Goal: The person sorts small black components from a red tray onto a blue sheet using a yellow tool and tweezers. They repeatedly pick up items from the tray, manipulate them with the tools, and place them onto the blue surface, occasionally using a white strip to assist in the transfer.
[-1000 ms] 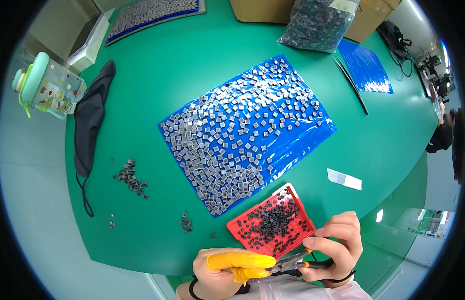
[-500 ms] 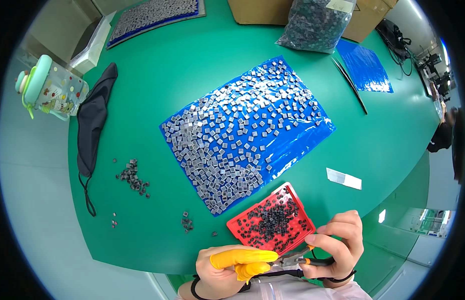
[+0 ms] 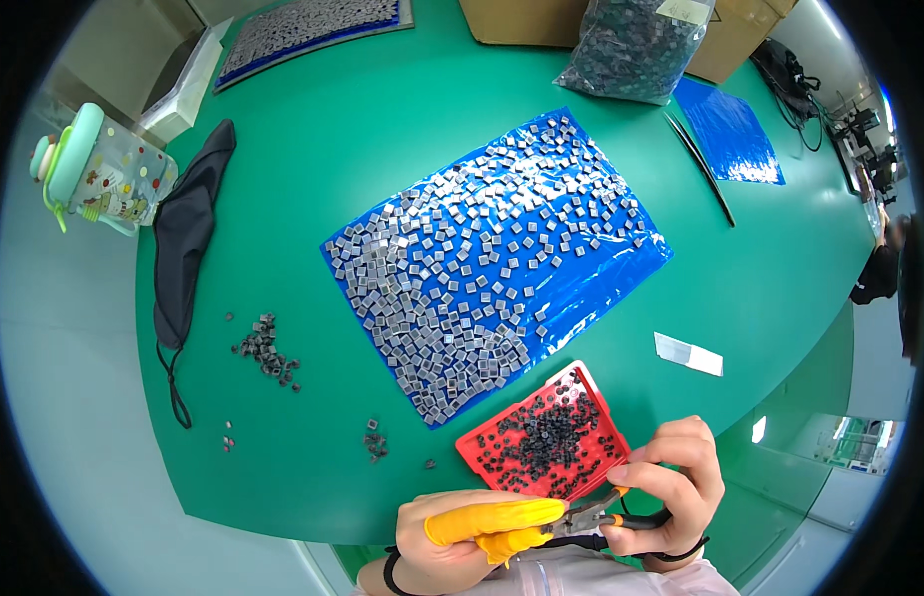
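the right hand [image 3: 672, 487] held pliers [image 3: 584, 518], their tips at the yellow-covered fingers [image 3: 492, 518] of the left hand [image 3: 444, 544]. just beyond, a red tray [image 3: 470, 446] held small black parts [image 3: 549, 439]. on the green bench [image 3: 273, 199], a blue sheet [image 3: 593, 288] carried grey square pieces [image 3: 407, 323]; 2 small dark heaps [image 3: 265, 348] lay farther left.

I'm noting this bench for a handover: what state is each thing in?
Pliers: handles apart
Right hand: gripping pliers
Left hand: at pliers' nose; grip unclear
Red tray: open, holding black pieces
Large blue sheet: spread, strewn with grey pieces
Clear bag: filled
Tumbler: lidded
Tweezers: lying on table
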A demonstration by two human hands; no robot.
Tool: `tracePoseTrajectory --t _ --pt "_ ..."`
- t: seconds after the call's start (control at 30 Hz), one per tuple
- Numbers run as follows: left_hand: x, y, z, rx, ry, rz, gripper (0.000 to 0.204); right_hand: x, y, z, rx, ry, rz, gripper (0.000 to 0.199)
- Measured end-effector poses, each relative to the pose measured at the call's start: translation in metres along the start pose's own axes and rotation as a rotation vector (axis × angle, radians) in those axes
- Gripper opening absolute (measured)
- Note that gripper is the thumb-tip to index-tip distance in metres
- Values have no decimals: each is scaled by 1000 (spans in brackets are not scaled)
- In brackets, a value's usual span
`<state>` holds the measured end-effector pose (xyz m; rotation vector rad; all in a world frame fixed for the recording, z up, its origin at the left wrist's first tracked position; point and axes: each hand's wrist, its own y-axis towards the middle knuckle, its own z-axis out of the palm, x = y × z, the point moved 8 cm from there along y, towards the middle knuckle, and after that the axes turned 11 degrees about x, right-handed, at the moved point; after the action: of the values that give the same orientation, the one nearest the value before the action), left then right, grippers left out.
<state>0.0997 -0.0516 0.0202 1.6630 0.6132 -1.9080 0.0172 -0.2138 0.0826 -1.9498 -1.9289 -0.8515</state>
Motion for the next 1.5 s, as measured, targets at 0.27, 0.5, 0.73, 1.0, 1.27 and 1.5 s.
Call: tracePoseTrajectory --t 0.27,0.5,0.73,1.0,1.27,1.5 --pt "-1 0 -1 17 -46 -12 14 1 0 0 -1 -16 -3 43" --pt "24 -16 2 -129 -536 -298 18 -6 -9 -16 -188 -33 76 45" --pt "27 -18 -1 -163 -575 -292 19 -8 7 -6 79 -327 119 46" --pt "3 -5 0 -57 -146 -12 17 -24 4 -27 -47 -270 201 46" --pt "8 -4 5 -27 -272 -78 17 -143 -58 -79 -325 -471 688 39" --pt "-1 3 7 28 -188 -72 16 -67 -18 -75 -366 -572 434 63"
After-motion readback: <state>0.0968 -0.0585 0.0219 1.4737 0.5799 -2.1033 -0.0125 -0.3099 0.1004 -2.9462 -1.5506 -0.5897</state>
